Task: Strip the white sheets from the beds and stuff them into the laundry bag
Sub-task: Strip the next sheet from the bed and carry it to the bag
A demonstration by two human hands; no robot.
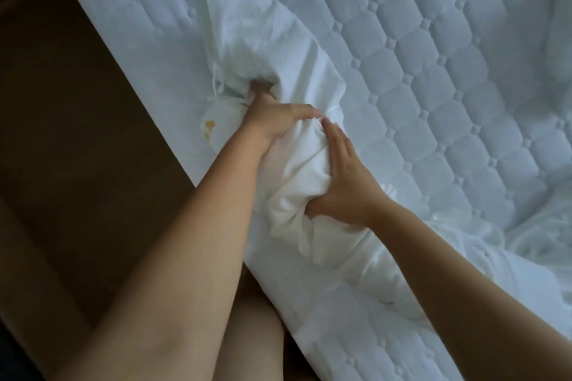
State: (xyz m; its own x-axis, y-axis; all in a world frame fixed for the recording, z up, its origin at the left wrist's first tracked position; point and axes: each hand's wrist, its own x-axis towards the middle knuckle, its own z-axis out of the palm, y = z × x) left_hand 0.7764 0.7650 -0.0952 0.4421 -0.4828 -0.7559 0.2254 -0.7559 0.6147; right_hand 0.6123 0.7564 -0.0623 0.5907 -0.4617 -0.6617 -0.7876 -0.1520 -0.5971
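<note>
A white laundry bag (pixel 247 37) with a thin drawstring lies on the bare quilted mattress (pixel 433 71) near its left edge. A bunched white sheet (pixel 294 176) runs from the bag's mouth towards me. My left hand (pixel 272 124) grips the gathered cloth at the mouth, fingers curled into it. My right hand (pixel 346 179) lies on the sheet bundle with straight fingers, thumb dug into the folds beneath. How much sheet is inside the bag is hidden.
More crumpled white bedding (pixel 538 235) lies at the mattress's right side. A small yellow-marked cloth patch (pixel 210 127) sits by the bag. Dark brown floor (pixel 62 148) runs along the bed's left edge, and my bare leg (pixel 247 337) stands against it.
</note>
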